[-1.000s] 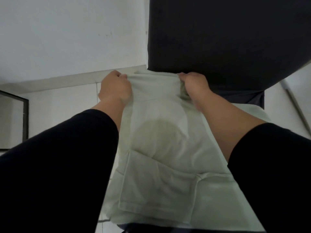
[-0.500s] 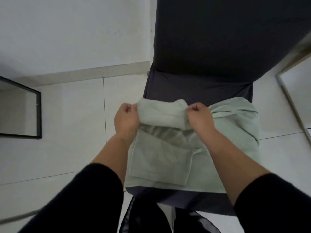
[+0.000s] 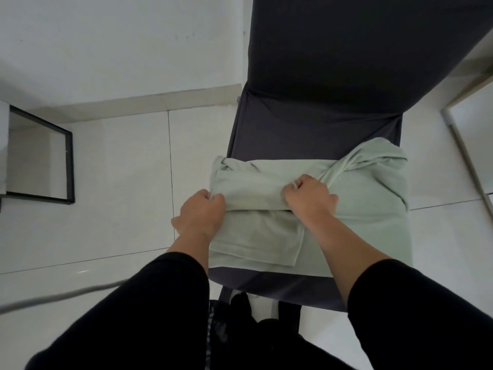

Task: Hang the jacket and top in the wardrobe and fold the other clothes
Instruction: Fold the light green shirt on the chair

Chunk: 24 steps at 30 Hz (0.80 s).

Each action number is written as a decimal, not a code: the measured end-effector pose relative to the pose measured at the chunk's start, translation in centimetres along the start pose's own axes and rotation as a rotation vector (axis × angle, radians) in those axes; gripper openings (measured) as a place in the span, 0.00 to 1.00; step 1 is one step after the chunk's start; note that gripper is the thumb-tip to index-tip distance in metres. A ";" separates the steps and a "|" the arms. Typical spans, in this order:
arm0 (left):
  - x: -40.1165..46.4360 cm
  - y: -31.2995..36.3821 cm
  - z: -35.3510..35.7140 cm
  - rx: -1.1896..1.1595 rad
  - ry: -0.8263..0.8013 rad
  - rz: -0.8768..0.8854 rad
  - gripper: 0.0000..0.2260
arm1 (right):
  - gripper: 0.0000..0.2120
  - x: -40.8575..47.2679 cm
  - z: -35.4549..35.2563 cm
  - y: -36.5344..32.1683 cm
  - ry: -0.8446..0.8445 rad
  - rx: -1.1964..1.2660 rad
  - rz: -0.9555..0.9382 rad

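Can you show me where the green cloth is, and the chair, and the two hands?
green cloth [image 3: 368,209], head view, flat right part.
chair [image 3: 333,76], head view, dark backrest.
left hand [image 3: 200,214], head view, back of hand.
right hand [image 3: 310,197], head view, back of hand.

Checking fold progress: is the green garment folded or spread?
Partly folded: the garment lies on the chair, its top layer doubled over; both hands grip that fold.

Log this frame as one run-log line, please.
phase: folding | item: pale green garment on dark chair | left hand: grip on folded edge | right hand: grip on folded edge | fold: in progress
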<state>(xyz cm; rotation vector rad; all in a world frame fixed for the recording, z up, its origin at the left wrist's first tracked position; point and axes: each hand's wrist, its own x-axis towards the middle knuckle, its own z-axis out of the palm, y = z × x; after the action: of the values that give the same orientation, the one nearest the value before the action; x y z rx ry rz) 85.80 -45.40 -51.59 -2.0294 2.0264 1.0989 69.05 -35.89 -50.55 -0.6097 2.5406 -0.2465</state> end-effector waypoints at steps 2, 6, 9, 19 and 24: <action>0.5 -0.2 0.2 0.000 -0.048 -0.034 0.05 | 0.14 -0.1 0.3 -0.2 0.047 -0.090 -0.079; 3.7 1.7 0.4 -0.256 -0.016 -0.105 0.14 | 0.26 0.4 1.8 -1.5 0.268 -0.181 -0.384; 6.2 3.8 0.5 -0.262 -0.100 -0.110 0.29 | 0.25 1.3 3.3 -2.5 0.235 -0.190 -0.505; 10.4 4.1 1.0 -0.840 -0.057 -0.239 0.09 | 0.21 2.9 5.3 -2.0 0.336 -0.141 -0.548; 9.5 2.8 -1.0 -0.498 0.382 0.111 0.14 | 0.22 3.1 4.7 -2.7 0.197 -0.223 -0.489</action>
<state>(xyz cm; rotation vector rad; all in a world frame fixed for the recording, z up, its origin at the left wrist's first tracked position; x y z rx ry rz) 82.48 -54.35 -54.61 -2.5585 2.2301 1.4531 70.10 -40.03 -55.15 -1.3551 2.5848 -0.1990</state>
